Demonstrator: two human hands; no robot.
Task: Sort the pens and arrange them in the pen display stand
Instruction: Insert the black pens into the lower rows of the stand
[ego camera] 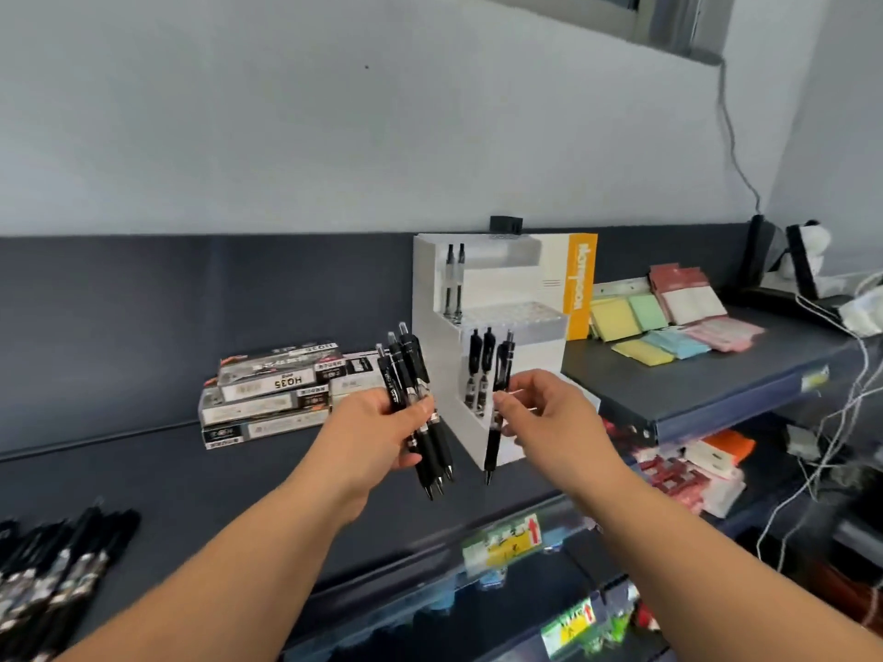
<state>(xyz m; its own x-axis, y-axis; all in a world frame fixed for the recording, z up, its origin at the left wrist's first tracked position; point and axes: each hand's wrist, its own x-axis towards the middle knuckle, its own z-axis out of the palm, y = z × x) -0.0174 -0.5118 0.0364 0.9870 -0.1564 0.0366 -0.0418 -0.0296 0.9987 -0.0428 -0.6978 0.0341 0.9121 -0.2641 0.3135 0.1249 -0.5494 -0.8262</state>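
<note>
The left hand (377, 430) gripped a bundle of three pens (412, 370); the right hand (544, 413) pinched a single pen (501, 375) at mid-barrel. The two were apart, near frame centre. That pen hung nearly upright, tip down, just in front of the lower tier of the stand (432, 279) — nearer the right hand than the left.
</note>
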